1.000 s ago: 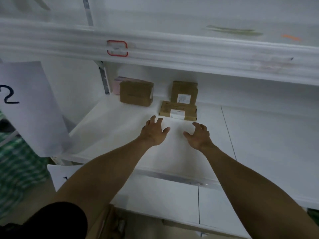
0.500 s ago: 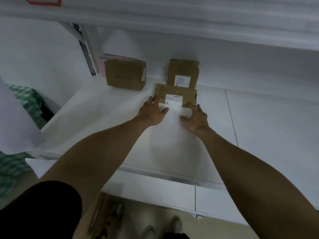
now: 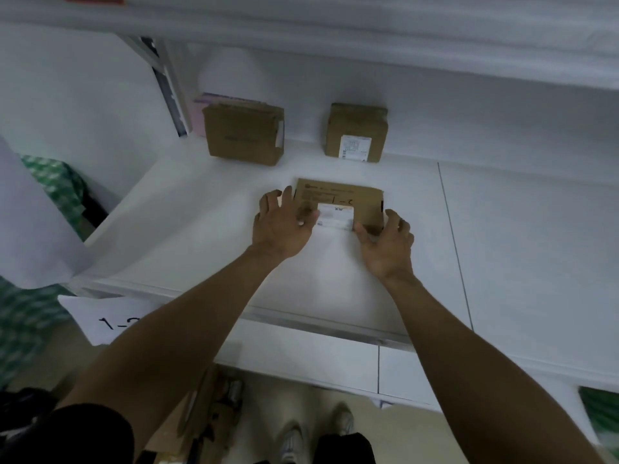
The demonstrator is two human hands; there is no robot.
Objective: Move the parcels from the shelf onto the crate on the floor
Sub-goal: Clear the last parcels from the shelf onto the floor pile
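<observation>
A flat brown parcel [image 3: 348, 199] with a white label lies on the white shelf [image 3: 502, 236]. My left hand [image 3: 284, 226] grips its left end, thumb across the front by the label. My right hand [image 3: 385, 242] grips its right end, fingers curled round the edge. Behind it stand two more brown parcels: a wide parcel [image 3: 244, 135] at the back left with a pink packet [image 3: 204, 112] behind it, and a smaller labelled parcel [image 3: 356, 132] at the back. The crate is not clearly visible.
An upper shelf board [image 3: 335, 38] overhangs the parcels. A white side panel [image 3: 83, 105] closes the shelf's left side. A paper sheet [image 3: 104, 319] marked "1-" hangs at the front edge. Below are a lower shelf [image 3: 301, 356], my shoes [image 3: 318, 433] and brown cardboard [image 3: 207, 406] on the floor.
Both hands reached forward across the shelf and closed on the two ends of the flat parcel. The parcel has slid forward, away from the small parcel behind it.
</observation>
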